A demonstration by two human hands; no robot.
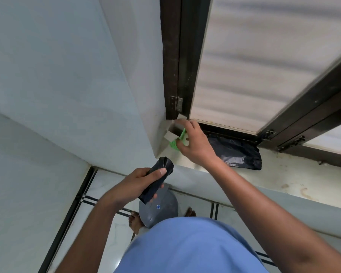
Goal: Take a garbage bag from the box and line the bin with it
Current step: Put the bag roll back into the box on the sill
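Note:
My left hand [146,181] grips a rolled black garbage bag [158,180] in front of my chest, thumb across the roll. My right hand [195,142] reaches to the window sill corner and holds the small green and grey cardboard box [174,135], whose top flaps stand open. The grey bin [158,207] stands on the floor below, between my feet, partly hidden by my left hand and my blue shirt.
A loose black plastic bag [236,151] lies on the stained sill [283,180] right of the box. Dark window frame [177,66] with a frosted pane rises behind. White wall to the left, white tiled floor [106,194] with black lines below.

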